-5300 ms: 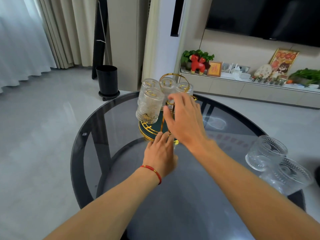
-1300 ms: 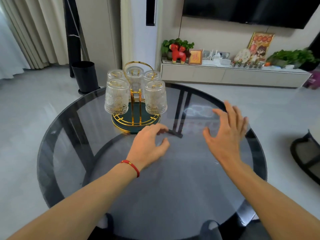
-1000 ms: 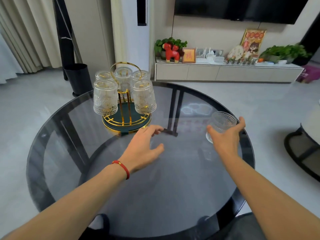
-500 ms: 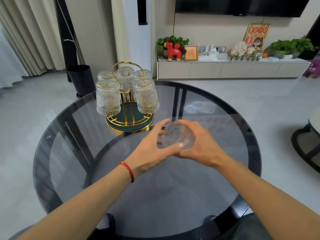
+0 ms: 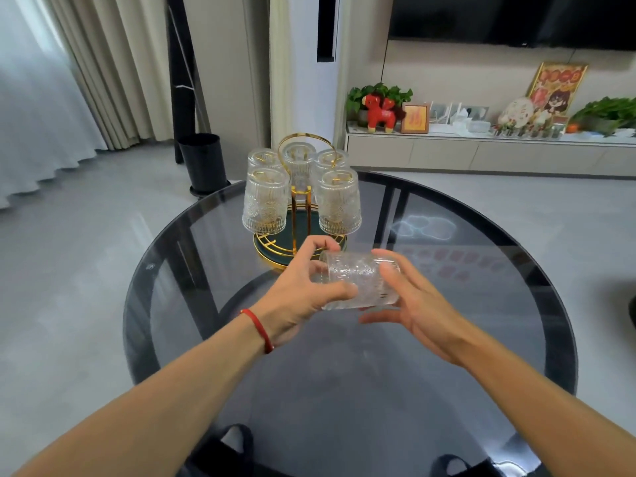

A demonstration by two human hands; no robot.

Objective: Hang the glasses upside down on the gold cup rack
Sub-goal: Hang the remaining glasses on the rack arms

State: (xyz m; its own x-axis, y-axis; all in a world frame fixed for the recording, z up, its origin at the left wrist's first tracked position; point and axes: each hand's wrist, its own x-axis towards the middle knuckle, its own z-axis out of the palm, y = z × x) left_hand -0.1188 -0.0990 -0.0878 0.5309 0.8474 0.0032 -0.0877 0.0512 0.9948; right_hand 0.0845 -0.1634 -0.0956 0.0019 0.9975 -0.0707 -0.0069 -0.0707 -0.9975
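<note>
Left fingertips point(image 5: 318, 243) curled over the far edge and thumb pressed on the near wall of the clear, pressed-pattern glass tumbler point(image 5: 359, 282) — a firm clasp by the left hand point(image 5: 303, 290). Right hand point(image 5: 409, 297) half spread, thumb resting on the tumbler's right end, palm cupped below; more steadying than gripping.

Half a second ago turned end-on to the camera between both hands; now rolled onto its side. Likely mid-flip toward mouth-down.

Long axis roughly level, running left to right, slightly tilted; wider end to the right, narrower end by the left palm. Which end is the mouth — hard to tell.

Held above the round smoked-glass table point(image 5: 516, 325), just in front of the gold wire cup rack on its green base point(image 5: 301, 232). Five patterned glasses point(image 5: 265, 201) already hung upside down; nearest front peg seemingly vacant.
</note>
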